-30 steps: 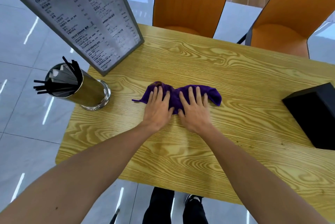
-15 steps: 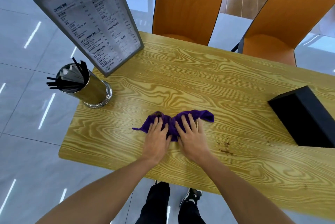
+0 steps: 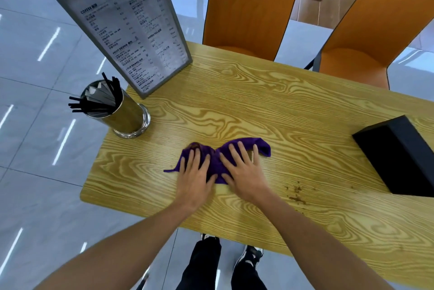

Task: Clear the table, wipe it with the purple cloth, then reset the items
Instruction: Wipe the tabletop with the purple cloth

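Your left hand lies flat, fingers spread, palm down on the left half of the crumpled purple cloth; your right hand presses the right half the same way. Neither hand grips; both pin the cloth to the pale wood-grain table, near its front edge and slightly left of centre. Just right of your right hand, a scatter of brown crumbs and smears sits uncovered on the wood. To wipe well, keep both palms flat and sweep rightward over that patch. Beyond it lies a black rectangular box. At the table's left edge stand a shiny metal cup of black straws and a grey-framed menu stand; steer clear of both.
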`<action>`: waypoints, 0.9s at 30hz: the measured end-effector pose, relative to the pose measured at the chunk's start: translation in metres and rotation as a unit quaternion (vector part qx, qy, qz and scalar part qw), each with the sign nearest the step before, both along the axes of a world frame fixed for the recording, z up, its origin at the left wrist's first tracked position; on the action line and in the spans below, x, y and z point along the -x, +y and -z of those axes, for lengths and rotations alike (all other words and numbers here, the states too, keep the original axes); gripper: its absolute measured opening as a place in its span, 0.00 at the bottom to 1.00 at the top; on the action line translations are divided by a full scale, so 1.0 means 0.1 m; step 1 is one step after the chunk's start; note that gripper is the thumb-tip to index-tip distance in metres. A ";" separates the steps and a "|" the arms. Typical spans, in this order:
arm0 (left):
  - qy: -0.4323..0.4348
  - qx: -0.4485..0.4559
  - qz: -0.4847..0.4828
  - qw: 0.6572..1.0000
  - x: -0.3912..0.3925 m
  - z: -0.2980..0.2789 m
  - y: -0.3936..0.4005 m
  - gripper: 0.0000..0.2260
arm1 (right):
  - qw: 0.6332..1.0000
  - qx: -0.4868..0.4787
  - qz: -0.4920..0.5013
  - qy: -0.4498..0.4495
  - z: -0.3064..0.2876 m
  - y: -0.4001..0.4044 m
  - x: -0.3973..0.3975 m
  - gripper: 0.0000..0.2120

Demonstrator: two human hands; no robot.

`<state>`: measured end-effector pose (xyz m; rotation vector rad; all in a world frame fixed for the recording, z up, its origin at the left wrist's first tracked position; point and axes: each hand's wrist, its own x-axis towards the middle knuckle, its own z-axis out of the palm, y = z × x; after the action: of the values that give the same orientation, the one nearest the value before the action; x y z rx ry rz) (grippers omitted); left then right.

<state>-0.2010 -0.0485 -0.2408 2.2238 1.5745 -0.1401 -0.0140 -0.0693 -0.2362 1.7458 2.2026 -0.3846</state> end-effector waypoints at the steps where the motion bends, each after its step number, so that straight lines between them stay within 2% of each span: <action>1: 0.000 0.006 -0.004 1.000 0.02 0.01 0.10 0.31 | 1.000 0.000 0.001 0.001 -0.01 0.10 0.00 0.32; 6: -0.008 0.026 -0.031 0.999 0.01 0.00 0.58 0.37 | 0.998 -0.008 0.067 0.016 -0.01 0.52 -0.08 0.37; 11: -0.061 0.039 -0.073 0.995 -0.12 -0.03 0.89 0.40 | 0.993 0.017 0.111 0.031 -0.02 0.78 -0.17 0.33; 14: -0.080 0.034 -0.094 0.992 -0.25 -0.04 0.92 0.35 | 0.989 0.006 0.133 0.061 -0.02 0.77 -0.24 0.31; 17: -0.064 0.025 -0.064 0.996 -0.31 -0.03 0.84 0.27 | 0.987 -0.020 0.138 0.083 0.03 0.60 -0.26 0.29; 27: -0.037 -0.017 0.018 0.999 -0.16 0.00 -0.42 0.23 | 0.983 -0.049 0.156 0.082 0.06 -0.78 0.11 0.26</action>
<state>-0.1855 -0.0906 -0.2413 2.2563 1.5101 -0.0416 -0.0245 -0.1474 -0.2424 2.1941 2.0848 -0.5161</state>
